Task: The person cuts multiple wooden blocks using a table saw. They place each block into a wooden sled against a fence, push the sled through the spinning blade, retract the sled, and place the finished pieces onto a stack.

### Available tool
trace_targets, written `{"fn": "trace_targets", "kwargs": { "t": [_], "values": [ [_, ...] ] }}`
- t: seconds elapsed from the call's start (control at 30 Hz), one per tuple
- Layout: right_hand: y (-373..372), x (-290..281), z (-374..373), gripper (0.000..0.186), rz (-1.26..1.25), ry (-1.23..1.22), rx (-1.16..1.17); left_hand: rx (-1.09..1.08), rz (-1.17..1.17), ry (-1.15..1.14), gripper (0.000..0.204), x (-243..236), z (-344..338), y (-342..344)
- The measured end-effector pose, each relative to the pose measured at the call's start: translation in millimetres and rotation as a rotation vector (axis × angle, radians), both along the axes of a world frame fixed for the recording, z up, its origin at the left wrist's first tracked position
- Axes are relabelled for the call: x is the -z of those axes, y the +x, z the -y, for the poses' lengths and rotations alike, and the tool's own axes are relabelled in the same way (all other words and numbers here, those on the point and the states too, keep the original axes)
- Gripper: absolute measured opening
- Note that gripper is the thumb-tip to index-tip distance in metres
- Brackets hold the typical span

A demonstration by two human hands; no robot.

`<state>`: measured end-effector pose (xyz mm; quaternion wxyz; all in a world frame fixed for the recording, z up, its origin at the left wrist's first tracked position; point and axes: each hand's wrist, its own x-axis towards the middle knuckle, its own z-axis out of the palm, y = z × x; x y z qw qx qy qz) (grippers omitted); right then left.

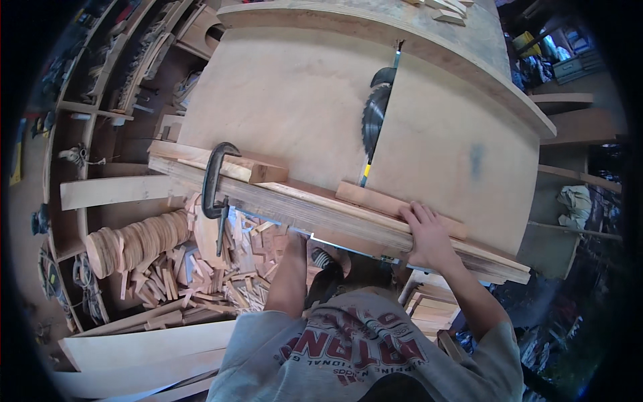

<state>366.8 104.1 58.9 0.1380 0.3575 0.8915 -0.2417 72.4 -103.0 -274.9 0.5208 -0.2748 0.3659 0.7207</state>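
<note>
My right hand (429, 236) reaches over the table saw's front edge, its fingers curled over a short wooden strip (376, 198) and its palm by the front rail. The strip lies along a long wooden rail (315, 213) at that edge, its left end near the saw slot. Beyond it, a toothed circular saw blade (376, 117) stands up through the wooden tabletop (281, 94); whether it spins I cannot tell. My left forearm (288, 275) goes up under the rail, which hides the left hand. A dark C-clamp (213, 181) grips a wood block (258, 171) onto the rail.
A curved wooden fence (321, 18) crosses the table's far side. Below left lie a pile of wood offcuts (234, 268) and a row of stacked round wooden discs (137, 241). Shelves (87, 110) line the left; long boards (147, 345) lie at lower left.
</note>
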Motion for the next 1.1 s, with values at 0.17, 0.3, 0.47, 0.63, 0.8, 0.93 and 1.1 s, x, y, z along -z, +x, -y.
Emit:
{"fn": "trace_targets", "kwargs": {
  "t": [0.17, 0.3, 0.47, 0.63, 0.8, 0.93, 1.1],
  "values": [
    [1.2, 0.7, 0.5, 0.098, -0.072, -0.007, 0.056, -0.008, 0.056, 0.09, 0.073, 25.8, -23.8, 4.1],
    [3.0, 2.1, 0.7, 0.098, -0.064, -0.01, 0.093, 0.005, 0.068, 0.111, 0.072, 31.4, -21.8, 11.3],
    [-13.5, 2.5, -4.7, 0.1, -0.025, -0.027, -0.085, 0.047, -0.003, -0.021, 0.07, 18.9, 51.7, -17.2],
    [-4.0, -2.3, -10.2, 0.102, 0.006, 0.007, -0.074, 0.043, -0.599, -0.702, 0.054, -55.7, 118.9, 26.2],
    [6.2, 4.1, -10.7, 0.101, 0.042, 0.019, -0.051, -0.009, -1.941, -0.446, 0.065, -223.5, 27.0, -15.8],
    [-3.2, 0.8, -9.2, 0.1, 0.013, 0.033, -0.067, -0.082, -2.242, -0.355, 0.088, -286.7, -60.5, -87.0],
    [-5.5, -0.6, -10.1, 0.1, 0.052, 0.019, -0.036, 0.013, -2.371, -0.279, 0.104, -282.2, -85.4, -99.6]
  ]
}}
